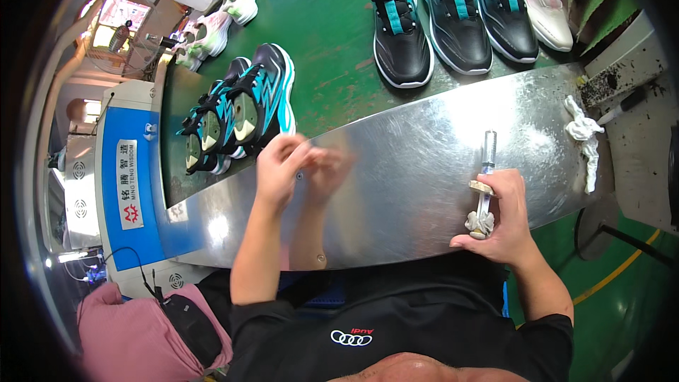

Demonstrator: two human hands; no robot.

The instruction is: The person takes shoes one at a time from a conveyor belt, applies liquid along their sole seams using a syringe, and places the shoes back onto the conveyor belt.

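Note:
In my right hand (511, 216) is a clear syringe (489, 147), its barrel pointing away from me over the metal plate (396, 191). White wrapping covers the plunger end, near my thumb, and a pale ring sits round its middle. My left hand (278, 170) hovers over the plate's left part with fingers curled together; whatever they pinch, if anything, is too small to make out. Just beyond that hand stands a black and teal sneaker (265, 95), with another black and teal sneaker (209, 124) to its left.
Along the far side of the green table (329, 49) stand several sneakers, including a black one (403, 42) and a cream one (548, 10). A crumpled white cloth (585, 138) lies at the plate's right end. A person in pink (145, 332) is at lower left.

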